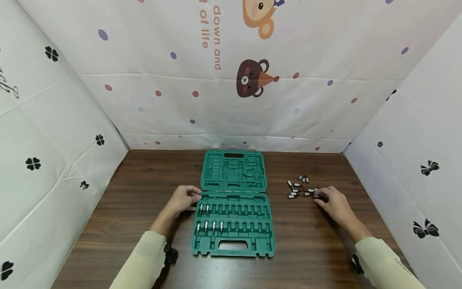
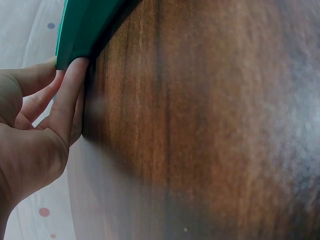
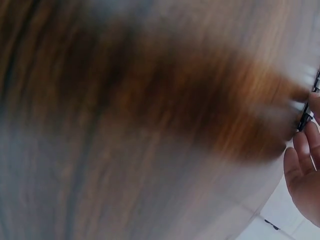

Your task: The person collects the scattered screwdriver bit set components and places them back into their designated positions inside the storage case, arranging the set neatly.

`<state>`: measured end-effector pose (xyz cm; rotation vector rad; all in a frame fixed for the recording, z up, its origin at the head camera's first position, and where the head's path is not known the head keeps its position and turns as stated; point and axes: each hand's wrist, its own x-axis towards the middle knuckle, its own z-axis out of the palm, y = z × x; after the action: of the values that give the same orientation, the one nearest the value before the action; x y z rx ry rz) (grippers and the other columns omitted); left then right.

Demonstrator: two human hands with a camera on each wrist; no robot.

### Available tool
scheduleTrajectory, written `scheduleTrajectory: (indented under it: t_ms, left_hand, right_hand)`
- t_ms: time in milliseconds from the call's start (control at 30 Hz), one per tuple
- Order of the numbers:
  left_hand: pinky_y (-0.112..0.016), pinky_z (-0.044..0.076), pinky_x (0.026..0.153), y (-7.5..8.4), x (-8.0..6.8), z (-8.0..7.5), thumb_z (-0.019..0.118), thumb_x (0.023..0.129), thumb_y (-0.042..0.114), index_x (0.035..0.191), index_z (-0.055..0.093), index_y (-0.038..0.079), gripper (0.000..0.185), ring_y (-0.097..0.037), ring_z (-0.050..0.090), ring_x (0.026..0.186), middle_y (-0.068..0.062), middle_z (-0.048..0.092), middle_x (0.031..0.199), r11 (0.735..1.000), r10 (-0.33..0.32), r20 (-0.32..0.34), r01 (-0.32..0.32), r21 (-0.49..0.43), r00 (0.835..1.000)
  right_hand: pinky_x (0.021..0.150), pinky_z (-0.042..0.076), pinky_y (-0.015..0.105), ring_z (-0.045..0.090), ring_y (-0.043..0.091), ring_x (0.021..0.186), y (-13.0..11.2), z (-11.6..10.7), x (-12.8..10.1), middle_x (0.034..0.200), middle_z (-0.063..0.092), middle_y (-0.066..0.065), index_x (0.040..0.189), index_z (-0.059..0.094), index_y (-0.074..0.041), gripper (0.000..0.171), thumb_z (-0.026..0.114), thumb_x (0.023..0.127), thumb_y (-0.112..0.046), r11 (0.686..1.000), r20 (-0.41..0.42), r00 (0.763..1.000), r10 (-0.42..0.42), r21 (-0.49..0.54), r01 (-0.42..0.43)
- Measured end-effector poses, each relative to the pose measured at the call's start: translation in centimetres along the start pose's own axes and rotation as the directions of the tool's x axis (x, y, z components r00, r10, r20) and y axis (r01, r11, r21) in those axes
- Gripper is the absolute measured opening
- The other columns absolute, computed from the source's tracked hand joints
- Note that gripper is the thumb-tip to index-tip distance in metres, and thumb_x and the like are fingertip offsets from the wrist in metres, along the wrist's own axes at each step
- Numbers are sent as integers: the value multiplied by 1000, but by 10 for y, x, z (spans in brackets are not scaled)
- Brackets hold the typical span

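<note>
A green plastic tool case (image 1: 260, 242) lies opened flat on the table. My left hand (image 1: 182, 199) holds its left edge near the hinge, thumb and fingertips on the case corner (image 2: 75, 42) in the left wrist view. Several silver bit sockets (image 1: 213, 227) stand in slots at the left of the lower half, in two rows. Right of the case, more bit sockets (image 1: 294, 196) lie loose in a small group. At that group's right side my right hand (image 1: 333, 204) pinches a dark-tipped bit socket (image 3: 304, 120) between thumb and fingers, partly cut off in the right wrist view.
The case lid (image 1: 234, 172), with moulded recesses, lies toward the back wall. Under everything is a dark brown wooden table (image 1: 151, 172). Printed white sheets (image 1: 162, 112) enclose it at the back and both sides.
</note>
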<state>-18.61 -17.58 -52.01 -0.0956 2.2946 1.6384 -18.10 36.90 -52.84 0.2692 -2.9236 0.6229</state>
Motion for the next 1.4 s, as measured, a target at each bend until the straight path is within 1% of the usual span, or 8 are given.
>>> scheduleTrajectory:
  t_ms: [267, 467, 800, 967, 1067, 1267, 1400]
  left_hand:
    - [-39, 65, 73, 2, -2, 0, 63, 102, 2, 119, 70, -1, 19, -22, 68, 91, -17, 64, 109, 1000, 0, -1, 0, -4, 1000]
    - [-38, 65, 73, 0, -1, 0, 63, 102, 1, 118, 71, -1, 18, -22, 67, 90, -15, 64, 107, 1000, -6, -6, 6, -1, 1000]
    - [-39, 65, 73, 0, -1, 1, 63, 102, 2, 119, 70, -2, 19, -23, 68, 91, -17, 64, 109, 1000, -4, -1, 4, -1, 1000]
    - [-37, 65, 72, 0, -1, 1, 62, 102, 2, 119, 70, -1, 19, -22, 67, 90, -16, 64, 107, 1000, -11, -2, 11, 1, 1000]
    - [-37, 65, 71, 1, 0, 1, 63, 102, 2, 119, 70, -1, 19, -22, 67, 88, -16, 64, 106, 1000, -15, -5, 15, -4, 1000]
    - [-39, 65, 72, 0, 0, 1, 63, 102, 2, 118, 70, -1, 18, -22, 67, 88, -17, 63, 108, 1000, -9, -2, 9, 1, 1000]
    - [-39, 65, 72, 0, 1, 1, 62, 102, 2, 118, 70, -1, 18, -22, 67, 88, -17, 63, 108, 1000, -8, -3, 8, 3, 1000]
  right_hand:
    - [77, 56, 52, 66, 31, 89, 1, 1, 1, 100, 65, 16, 99, 72, -5, 14, 81, 88, -7, 1000, -17, 1000, -13, 3, 13]
    - [74, 54, 49, 64, 27, 86, 1, 1, -1, 96, 66, 13, 95, 70, -6, 12, 80, 89, -8, 1000, -6, 1000, -2, -2, 2]
    - [72, 54, 44, 65, 23, 82, -1, 0, 0, 91, 69, 8, 94, 67, -6, 13, 79, 91, -9, 999, 14, 999, 37, 5, -37]
    - [72, 55, 42, 66, 22, 82, -1, 0, 1, 89, 68, 7, 96, 67, -4, 12, 77, 92, -9, 999, 33, 998, 44, 13, -45]
    - [72, 56, 42, 66, 22, 82, -1, -1, 0, 90, 68, 8, 98, 68, -3, 11, 77, 92, -8, 999, 40, 998, 39, 14, -40]
    - [67, 54, 37, 63, 20, 80, -1, -5, -1, 90, 66, 8, 102, 72, -3, 11, 76, 93, -7, 1000, 9, 1000, 7, 7, -7]
    - [66, 53, 37, 62, 21, 80, -4, -8, 0, 91, 66, 8, 104, 72, -4, 12, 76, 94, -9, 1000, 13, 1000, 0, 7, 0]
